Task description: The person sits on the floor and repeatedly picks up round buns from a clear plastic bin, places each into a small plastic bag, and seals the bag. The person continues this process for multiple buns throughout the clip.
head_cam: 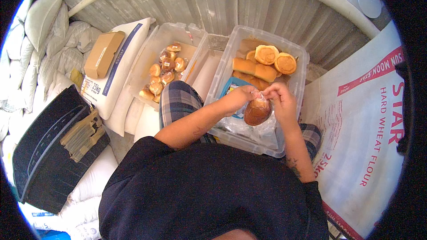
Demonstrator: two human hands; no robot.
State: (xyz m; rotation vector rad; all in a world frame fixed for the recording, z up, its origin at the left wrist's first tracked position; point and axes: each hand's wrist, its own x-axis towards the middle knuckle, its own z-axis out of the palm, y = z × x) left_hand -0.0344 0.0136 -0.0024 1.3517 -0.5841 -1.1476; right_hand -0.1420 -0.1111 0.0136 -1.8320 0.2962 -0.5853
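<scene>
Both my hands meet over the near part of a clear plastic bin (302, 73). A brown bun in a clear plastic bag (257, 111) hangs between them. My left hand (241, 98) pinches the gathered neck of the bag from the left, and my right hand (280, 99) pinches it from the right. Beyond the hands, unwrapped round buns (285, 63) and bread loaves (254, 69) lie in the same bin. Under my hands are a blue package (237, 81), partly hidden, and crumpled clear plastic bags (247, 127).
A second clear bin (196, 33) at left holds several wrapped buns (167, 64). Further left, a cardboard box (104, 55) lies on a flour sack (130, 48), near a black plastic crate (50, 146). A large flour sack (360, 133) stands at right; a scale (368, 1) sits top right.
</scene>
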